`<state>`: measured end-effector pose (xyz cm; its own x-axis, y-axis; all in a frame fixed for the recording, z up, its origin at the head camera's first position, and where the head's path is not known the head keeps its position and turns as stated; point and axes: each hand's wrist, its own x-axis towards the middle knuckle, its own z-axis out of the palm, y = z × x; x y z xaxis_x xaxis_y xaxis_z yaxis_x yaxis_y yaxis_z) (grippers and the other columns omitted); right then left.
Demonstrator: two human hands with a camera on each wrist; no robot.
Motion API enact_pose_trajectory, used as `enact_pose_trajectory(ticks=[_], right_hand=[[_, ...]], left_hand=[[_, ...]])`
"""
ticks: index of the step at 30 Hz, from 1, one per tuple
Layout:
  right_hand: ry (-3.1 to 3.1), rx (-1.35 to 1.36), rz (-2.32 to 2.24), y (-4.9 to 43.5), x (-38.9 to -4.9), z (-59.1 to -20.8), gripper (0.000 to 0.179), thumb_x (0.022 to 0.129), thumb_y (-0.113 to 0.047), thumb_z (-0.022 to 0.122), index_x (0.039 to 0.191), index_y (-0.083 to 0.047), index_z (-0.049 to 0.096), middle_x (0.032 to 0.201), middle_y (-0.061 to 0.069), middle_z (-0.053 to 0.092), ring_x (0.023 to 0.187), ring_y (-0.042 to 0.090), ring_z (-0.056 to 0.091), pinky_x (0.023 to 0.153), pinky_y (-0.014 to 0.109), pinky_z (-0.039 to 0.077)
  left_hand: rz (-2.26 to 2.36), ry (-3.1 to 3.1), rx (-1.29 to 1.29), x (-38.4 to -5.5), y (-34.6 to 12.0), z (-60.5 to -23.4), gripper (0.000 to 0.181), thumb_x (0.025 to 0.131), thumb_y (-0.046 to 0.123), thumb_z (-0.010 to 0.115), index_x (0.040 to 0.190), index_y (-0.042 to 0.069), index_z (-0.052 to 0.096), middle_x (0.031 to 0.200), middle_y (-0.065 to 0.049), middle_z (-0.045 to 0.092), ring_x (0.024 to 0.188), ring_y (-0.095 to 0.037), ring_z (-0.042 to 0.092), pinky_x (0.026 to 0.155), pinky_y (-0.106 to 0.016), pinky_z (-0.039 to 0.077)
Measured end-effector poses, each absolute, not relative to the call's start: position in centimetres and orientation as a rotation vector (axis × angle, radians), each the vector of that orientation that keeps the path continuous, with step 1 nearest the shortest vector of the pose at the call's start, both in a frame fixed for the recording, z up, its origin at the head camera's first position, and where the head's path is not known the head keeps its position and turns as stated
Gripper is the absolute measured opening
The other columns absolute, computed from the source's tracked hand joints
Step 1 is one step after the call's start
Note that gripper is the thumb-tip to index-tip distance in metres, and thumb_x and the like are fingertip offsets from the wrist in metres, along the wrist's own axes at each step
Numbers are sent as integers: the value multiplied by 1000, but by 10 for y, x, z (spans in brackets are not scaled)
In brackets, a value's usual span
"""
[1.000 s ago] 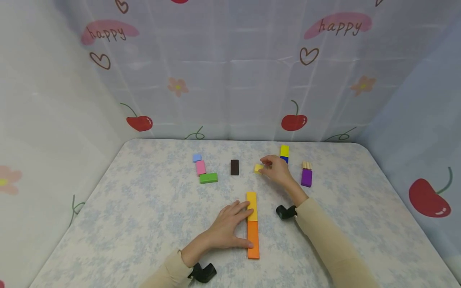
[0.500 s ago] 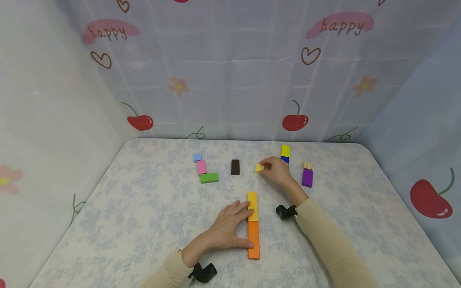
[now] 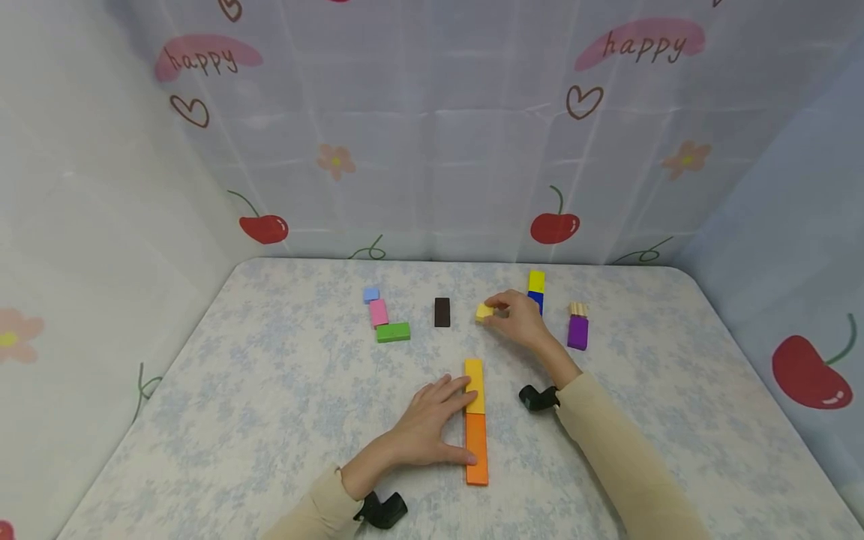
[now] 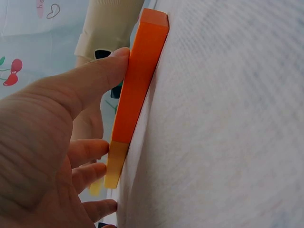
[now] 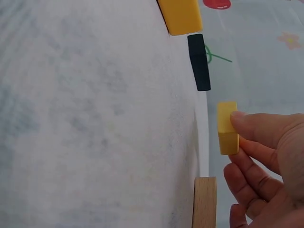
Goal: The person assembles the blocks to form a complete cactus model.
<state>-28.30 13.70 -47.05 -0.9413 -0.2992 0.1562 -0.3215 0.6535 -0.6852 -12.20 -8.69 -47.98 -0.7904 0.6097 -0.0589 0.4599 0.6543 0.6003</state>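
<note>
In the head view my left hand rests with spread fingers on two flat blocks laid end to end. Its thumb touches the orange block; fingertips lie on the amber-yellow block beyond it. The left wrist view shows the thumb against the edge of the orange block. Farther off, my right hand pinches a small pale yellow block between thumb and fingers. In the right wrist view this yellow block appears slightly off the tabletop, with a bare wooden block below it in the picture.
A dark brown block lies left of my right hand. Light blue, pink and green blocks sit farther left. Bright yellow and blue blocks lie behind that hand, a purple block and beige pieces to its right.
My right hand has shifted very slightly left with the pale yellow block. My left hand stays in place on the orange and amber-yellow blocks.
</note>
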Motion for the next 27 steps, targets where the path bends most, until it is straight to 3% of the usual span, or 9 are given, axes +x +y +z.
enact_pose_trajectory(ticks=[16,27], right_hand=[[-2809,655,1237,137,-259,-469,26,85,-15,76,110,-6,72,104,10,67,94,24,62,83,40,54],[-2788,818,1259,136,-247,-472,26,85,-14,77,109,-4,72,102,9,68,92,24,63,84,44,55]], left_hand=[[838,2632,866,-122,-86,-477,89,76,55,77,150,20,42,162,1,24,151,-31,15,118,-57,18],[822,2639,865,-122,-86,-478,89,76,56,77,149,20,42,162,2,24,151,-30,15,119,-57,18]])
